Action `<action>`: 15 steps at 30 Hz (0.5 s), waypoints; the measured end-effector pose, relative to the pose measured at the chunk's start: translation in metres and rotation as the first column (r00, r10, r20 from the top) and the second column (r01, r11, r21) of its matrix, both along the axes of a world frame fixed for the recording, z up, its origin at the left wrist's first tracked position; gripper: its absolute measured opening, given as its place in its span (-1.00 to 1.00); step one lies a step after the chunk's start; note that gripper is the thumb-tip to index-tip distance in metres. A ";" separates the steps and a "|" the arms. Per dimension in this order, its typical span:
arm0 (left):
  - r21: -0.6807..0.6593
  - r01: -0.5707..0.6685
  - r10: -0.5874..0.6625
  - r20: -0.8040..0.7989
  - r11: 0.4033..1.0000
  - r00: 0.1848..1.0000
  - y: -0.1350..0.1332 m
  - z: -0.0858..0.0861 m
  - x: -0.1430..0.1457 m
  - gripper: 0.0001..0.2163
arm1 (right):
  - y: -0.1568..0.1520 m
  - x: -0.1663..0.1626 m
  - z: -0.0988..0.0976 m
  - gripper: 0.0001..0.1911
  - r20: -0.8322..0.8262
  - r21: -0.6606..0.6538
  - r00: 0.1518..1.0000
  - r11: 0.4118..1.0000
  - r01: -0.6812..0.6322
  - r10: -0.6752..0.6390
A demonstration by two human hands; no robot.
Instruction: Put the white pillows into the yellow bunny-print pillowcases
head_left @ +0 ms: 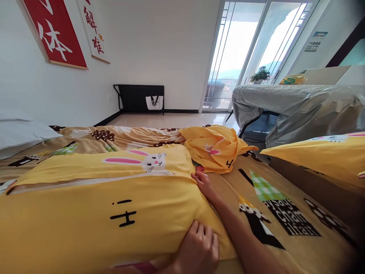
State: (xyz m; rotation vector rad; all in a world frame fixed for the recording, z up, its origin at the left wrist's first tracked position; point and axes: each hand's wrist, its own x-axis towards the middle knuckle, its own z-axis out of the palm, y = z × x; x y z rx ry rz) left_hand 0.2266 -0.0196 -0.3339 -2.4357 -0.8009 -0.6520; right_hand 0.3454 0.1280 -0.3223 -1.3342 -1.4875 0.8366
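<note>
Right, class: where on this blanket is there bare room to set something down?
The blanket is bare between the right forearm and the yellow fabric at the right edge; a rumpled strip lies beyond the yellow pillow. It's crowded where the left hand and right hand grip the pillow, beside the crumpled cloth.

On the left wall (65,93), a red scroll (55,34) with white characters, hanging beside a white scroll (92,32) with red ones. Low against the far wall (165,45), a black panel (132,97) with a white bag (154,103) in front. Farther right, a sliding glass door (242,42), bright with daylight, and a leafy plant (261,73). At right, furniture under silvery plastic sheeting (308,102), a pale box (327,75) on top, and partly beneath it a blue chair (261,127).
</note>
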 end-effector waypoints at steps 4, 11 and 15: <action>-0.096 -0.126 0.119 -0.075 0.987 0.990 0.008 0.004 0.003 -0.87 | 0.007 0.003 -0.007 -0.53 0.024 0.064 0.996 0.994 0.088 -0.089; 0.005 0.144 -0.144 0.064 0.990 0.987 0.003 0.011 -0.007 -0.76 | 0.008 0.020 0.010 -0.55 -0.026 0.088 0.982 0.978 0.191 -0.189; 0.020 0.265 -0.266 0.011 0.964 0.964 -0.024 0.012 -0.029 -0.77 | -0.003 0.017 0.010 -0.50 -0.088 0.010 0.992 0.996 0.091 -0.090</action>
